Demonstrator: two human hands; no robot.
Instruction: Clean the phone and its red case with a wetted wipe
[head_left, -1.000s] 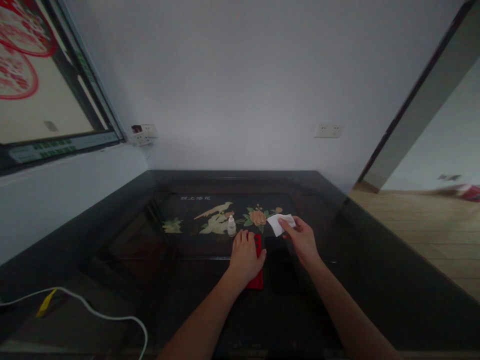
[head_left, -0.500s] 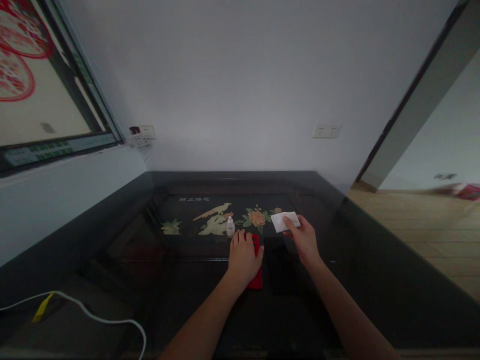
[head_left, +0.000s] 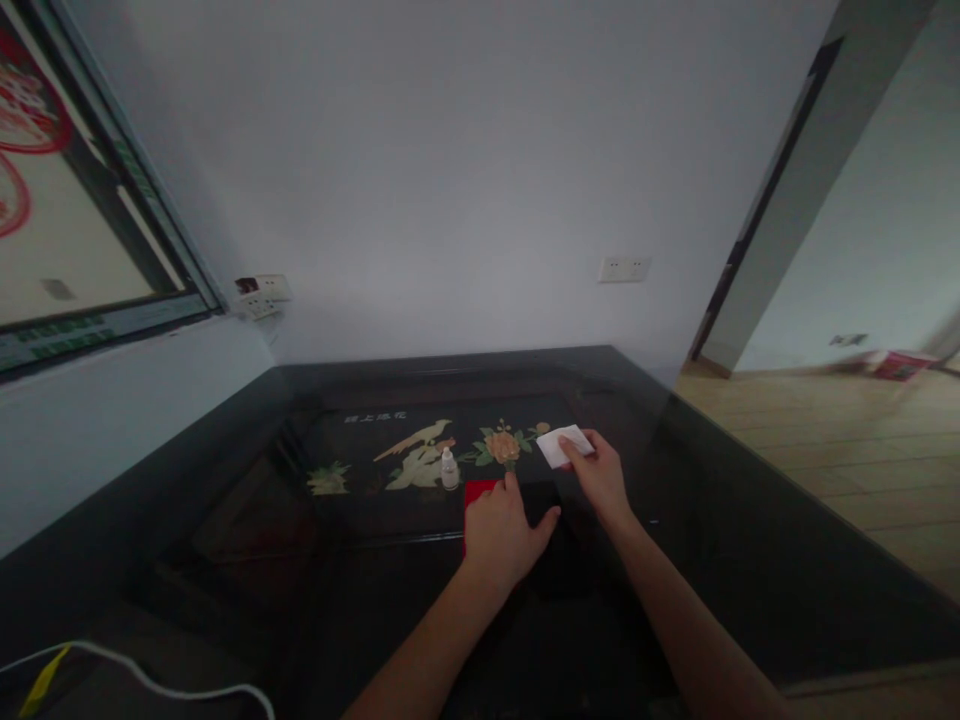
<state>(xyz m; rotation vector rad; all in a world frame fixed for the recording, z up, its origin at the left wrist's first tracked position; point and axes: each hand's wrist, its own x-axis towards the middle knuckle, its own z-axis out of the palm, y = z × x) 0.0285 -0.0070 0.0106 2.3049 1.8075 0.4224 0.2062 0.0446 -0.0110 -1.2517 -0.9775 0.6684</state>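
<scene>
My left hand (head_left: 504, 530) reaches over a red phone case (head_left: 480, 490) and the left part of a flat black rectangular object (head_left: 566, 570). Its thumb and forefinger are spread apart, and nothing shows in its grasp; whether the fingertips touch the black object I cannot tell. The hand hides most of the red case. My right hand (head_left: 600, 475) pinches a folded white tissue (head_left: 561, 445) between thumb and fingers, held above the table. A small white dropper bottle (head_left: 450, 470) stands upright just beyond my left hand.
The glossy black table (head_left: 247, 430) has a bird and flower inlay (head_left: 499, 447). A white cable (head_left: 161, 688) with a yellow tag (head_left: 45, 680) lies at the near left. Behind the table rises a wall with a socket (head_left: 625, 269); a window (head_left: 90, 200) is at left.
My left hand has moved right, from the red case towards the black object, and its thumb and forefinger have spread. My right hand still holds the tissue. The view has shifted.
</scene>
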